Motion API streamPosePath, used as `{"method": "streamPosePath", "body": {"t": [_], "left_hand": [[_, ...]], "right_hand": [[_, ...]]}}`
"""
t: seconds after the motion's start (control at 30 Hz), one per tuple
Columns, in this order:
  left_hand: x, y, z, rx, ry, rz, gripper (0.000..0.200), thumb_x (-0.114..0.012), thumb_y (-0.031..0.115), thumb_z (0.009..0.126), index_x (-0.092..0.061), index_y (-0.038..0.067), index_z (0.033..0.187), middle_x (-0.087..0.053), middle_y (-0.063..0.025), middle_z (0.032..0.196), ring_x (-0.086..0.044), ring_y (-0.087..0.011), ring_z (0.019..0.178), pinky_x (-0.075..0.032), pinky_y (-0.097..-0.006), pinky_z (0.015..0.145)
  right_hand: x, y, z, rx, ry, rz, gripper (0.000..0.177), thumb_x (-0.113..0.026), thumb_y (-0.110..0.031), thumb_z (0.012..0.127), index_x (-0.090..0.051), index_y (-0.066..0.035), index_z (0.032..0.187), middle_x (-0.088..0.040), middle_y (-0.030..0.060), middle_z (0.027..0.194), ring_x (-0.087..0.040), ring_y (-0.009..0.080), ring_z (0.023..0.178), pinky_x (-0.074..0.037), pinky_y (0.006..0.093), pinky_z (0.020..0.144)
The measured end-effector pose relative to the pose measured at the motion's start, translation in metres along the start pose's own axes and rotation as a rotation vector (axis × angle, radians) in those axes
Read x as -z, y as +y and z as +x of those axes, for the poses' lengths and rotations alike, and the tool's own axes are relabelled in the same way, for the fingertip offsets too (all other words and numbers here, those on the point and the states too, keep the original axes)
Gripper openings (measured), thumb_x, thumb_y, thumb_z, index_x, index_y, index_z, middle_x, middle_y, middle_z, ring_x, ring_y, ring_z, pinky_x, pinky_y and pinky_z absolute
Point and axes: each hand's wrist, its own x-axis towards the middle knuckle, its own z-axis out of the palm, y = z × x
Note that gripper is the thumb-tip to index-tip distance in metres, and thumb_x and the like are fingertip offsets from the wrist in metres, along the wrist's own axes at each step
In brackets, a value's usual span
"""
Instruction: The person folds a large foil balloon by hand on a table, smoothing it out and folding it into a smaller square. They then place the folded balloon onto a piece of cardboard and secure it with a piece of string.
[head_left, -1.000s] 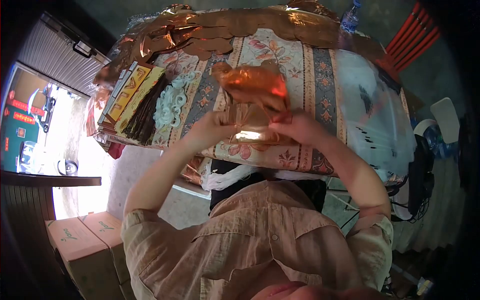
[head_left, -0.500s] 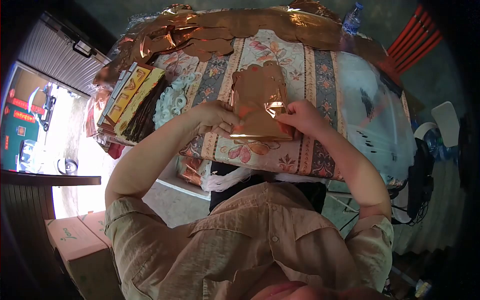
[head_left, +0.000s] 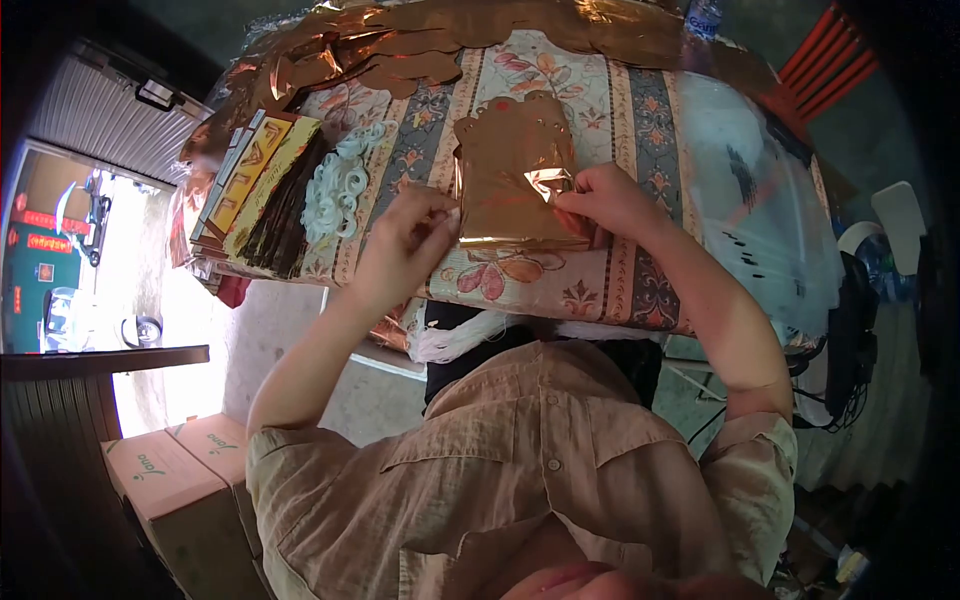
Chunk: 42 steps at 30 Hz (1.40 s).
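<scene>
A shiny gold foil bag [head_left: 515, 195] with a scalloped top lies flat on the patterned tablecloth in front of me. At its right edge, my right hand [head_left: 612, 205] is closed, thumb and forefinger pinching the crinkled foil. My left hand [head_left: 415, 235] has its fingers curled together at the bag's lower left edge. I cannot tell what, if anything, sits between those fingertips. Left of the bag rests a bunch of white curled pieces [head_left: 340, 185], beside a stack of yellow and brown printed packets [head_left: 262, 185].
Gold foil sheets [head_left: 420, 60] spread along the table's far side. Clear plastic bags [head_left: 750, 210] lie on the right, with a water bottle [head_left: 703, 18] behind. White strings [head_left: 462, 335] hang below the near edge. Cardboard boxes [head_left: 175, 470] stand on the floor at left.
My left hand has drawn back leftward from the front of the bag to its edge. My right hand keeps its pinch on the right side. The view has shifted slightly.
</scene>
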Motion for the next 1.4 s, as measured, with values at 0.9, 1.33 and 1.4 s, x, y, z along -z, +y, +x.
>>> {"method": "streamPosePath", "body": {"t": [0.9, 1.33, 1.4], "left_hand": [[-0.025, -0.012, 0.001, -0.525, 0.028, 0.308, 0.017, -0.070, 0.008, 0.074, -0.067, 0.004, 0.090, -0.064, -0.0090, 0.093, -0.061, -0.0257, 0.087, -0.050, -0.0359, 0.077], [-0.024, -0.009, 0.001, -0.516, 0.017, 0.329, 0.017, -0.070, 0.009, 0.074, -0.067, 0.004, 0.090, -0.064, -0.0090, 0.093, -0.061, -0.0259, 0.086, -0.050, -0.0359, 0.077], [-0.023, -0.009, 0.001, -0.519, 0.012, 0.336, 0.017, -0.070, 0.010, 0.074, -0.067, 0.004, 0.089, -0.064, -0.0090, 0.093, -0.061, -0.0258, 0.086, -0.050, -0.0359, 0.077]], "right_hand": [[0.010, -0.004, -0.032, -0.009, 0.014, 0.042, 0.037, -0.065, -0.014, 0.084, -0.046, 0.001, 0.112, -0.064, 0.0068, 0.071, -0.061, 0.0128, 0.050, -0.045, 0.0221, 0.041], [-0.006, 0.005, -0.029, 0.018, 0.068, -0.006, 0.040, -0.061, -0.006, 0.083, -0.042, -0.002, 0.118, -0.063, 0.0058, 0.070, -0.058, 0.0115, 0.047, -0.042, 0.0248, 0.040], [-0.010, 0.005, -0.029, 0.024, 0.087, -0.045, 0.041, -0.061, -0.005, 0.083, -0.042, -0.003, 0.119, -0.062, 0.0056, 0.069, -0.057, 0.0113, 0.046, -0.043, 0.0260, 0.041]]}}
